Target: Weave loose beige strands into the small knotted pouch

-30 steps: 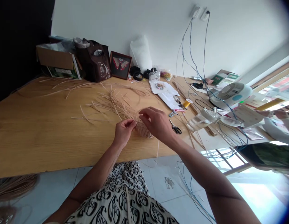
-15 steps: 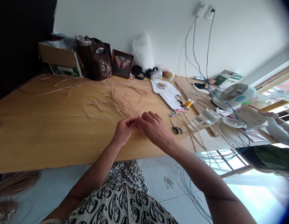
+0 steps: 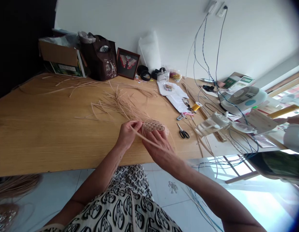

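Left hand (image 3: pixel 126 134) pinches pale strand (image 3: pixel 141 134) beside woven piece (image 3: pixel 153 124). Right hand (image 3: pixel 159 147) curls against piece's near side, can't tell if gripping. Scissors (image 3: pixel 183 132) on table (image 3: pixel 48 138).

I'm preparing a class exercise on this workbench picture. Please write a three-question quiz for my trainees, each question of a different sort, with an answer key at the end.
1. True or false: the scissors lie on the table, to the right of the right hand as the picture shows it.

2. Multiple choice: which thing do the fingers of the right hand touch?
A. the cardboard box
B. the woven piece
C. the framed picture

3. Fill in the blank: the spool near the white papers is ______ in colour.

Key: 1. True. 2. B, the woven piece. 3. Yellow.
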`<state>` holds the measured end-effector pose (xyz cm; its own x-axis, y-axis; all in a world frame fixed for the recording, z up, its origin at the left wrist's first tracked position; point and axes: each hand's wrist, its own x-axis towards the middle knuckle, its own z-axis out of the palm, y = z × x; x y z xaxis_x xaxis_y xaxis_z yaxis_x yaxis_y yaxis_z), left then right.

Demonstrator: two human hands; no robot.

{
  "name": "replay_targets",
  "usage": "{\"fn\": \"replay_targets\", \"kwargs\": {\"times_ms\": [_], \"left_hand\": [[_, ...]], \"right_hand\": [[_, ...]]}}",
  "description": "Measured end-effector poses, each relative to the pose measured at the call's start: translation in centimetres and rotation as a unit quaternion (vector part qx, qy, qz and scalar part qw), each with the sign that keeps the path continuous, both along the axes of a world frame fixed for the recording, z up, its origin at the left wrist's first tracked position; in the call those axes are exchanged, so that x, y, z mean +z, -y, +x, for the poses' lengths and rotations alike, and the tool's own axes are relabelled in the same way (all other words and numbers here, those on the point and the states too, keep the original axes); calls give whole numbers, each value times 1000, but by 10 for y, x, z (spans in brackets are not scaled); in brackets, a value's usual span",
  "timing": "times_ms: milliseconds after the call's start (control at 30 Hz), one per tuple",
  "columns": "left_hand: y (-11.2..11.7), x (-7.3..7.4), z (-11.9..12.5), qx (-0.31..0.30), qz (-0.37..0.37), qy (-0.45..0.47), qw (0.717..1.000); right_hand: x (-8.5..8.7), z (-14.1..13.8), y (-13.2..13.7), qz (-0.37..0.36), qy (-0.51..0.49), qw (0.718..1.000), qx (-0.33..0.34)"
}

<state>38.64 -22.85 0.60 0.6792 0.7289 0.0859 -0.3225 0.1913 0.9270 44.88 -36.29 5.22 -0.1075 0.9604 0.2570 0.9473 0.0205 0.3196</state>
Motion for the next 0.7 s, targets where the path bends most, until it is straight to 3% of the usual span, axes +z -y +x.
{"fn": "replay_targets", "kwargs": {"times_ms": [200,300,400,500,700], "left_hand": [[7,-3,5,18,-66,31,997],[10,0,5,27,-93,39,995],[11,3,5,26,-83,42,995],[10,5,5,30,-67,40,997],[10,4,2,25,-36,32,999]], "right_hand": [[-6,-9,4,-12,-2,999,32],[3,-4,1,-38,-59,996,52],[22,15,-7,-10,-181,982,50],[36,41,-22,66,-242,968,-24],[43,75,-45,-10,-336,941,-31]]}}
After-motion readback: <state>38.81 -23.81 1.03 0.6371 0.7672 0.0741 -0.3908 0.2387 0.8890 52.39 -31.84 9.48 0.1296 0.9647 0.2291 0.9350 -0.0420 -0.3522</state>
